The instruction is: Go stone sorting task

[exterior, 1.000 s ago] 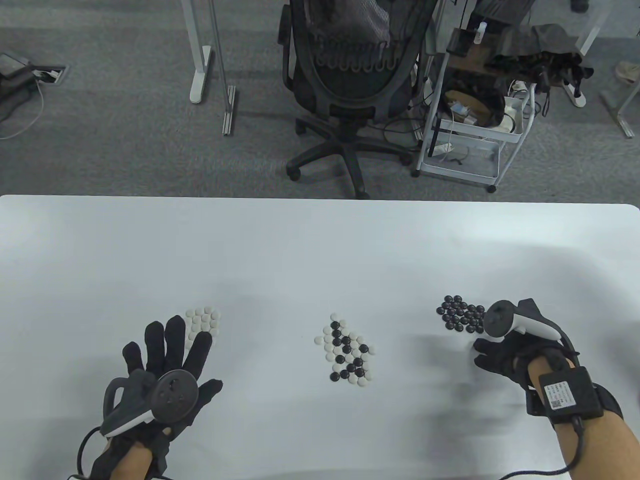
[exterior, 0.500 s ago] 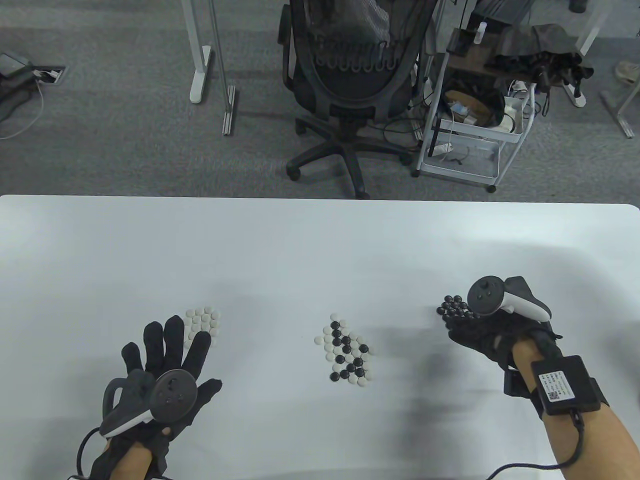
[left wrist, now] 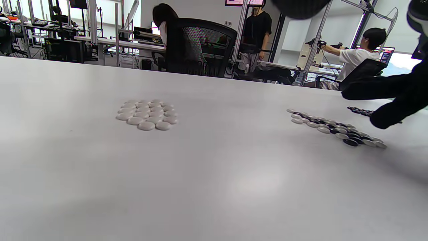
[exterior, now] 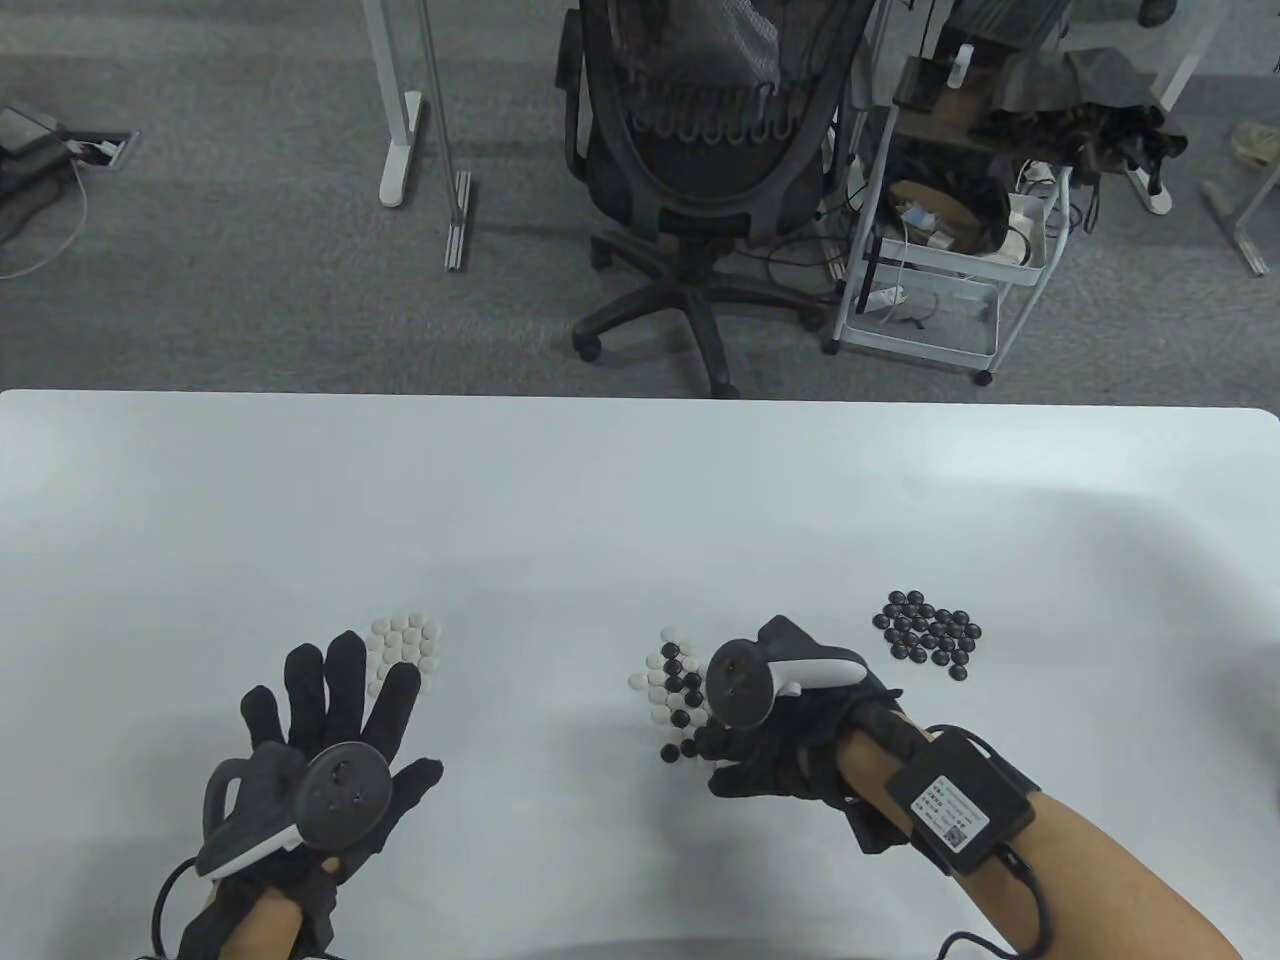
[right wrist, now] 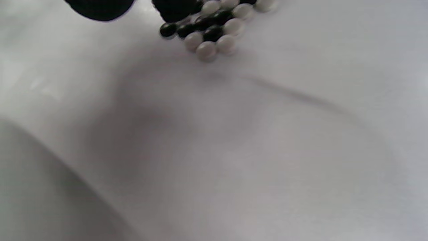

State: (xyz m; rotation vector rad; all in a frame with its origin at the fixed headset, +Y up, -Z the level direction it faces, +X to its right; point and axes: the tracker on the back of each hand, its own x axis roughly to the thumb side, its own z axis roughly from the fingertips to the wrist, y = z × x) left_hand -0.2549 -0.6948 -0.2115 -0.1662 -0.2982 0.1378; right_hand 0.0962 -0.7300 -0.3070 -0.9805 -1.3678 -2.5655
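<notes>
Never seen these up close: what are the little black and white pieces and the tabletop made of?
White stones: smooth, glossy, lens-shaped, maybe glass, shell or plastic; light glints on them. Black stones: look the same, material uncertain. Table: smooth white, probably laminate, with a soft sheen.

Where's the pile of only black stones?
In the table view, the black pile lies on the table's right side, just beyond and right of the right hand.

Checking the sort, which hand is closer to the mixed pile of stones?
Right. The right hand is over the mixed pile; the left hand rests by the white stones.
</notes>
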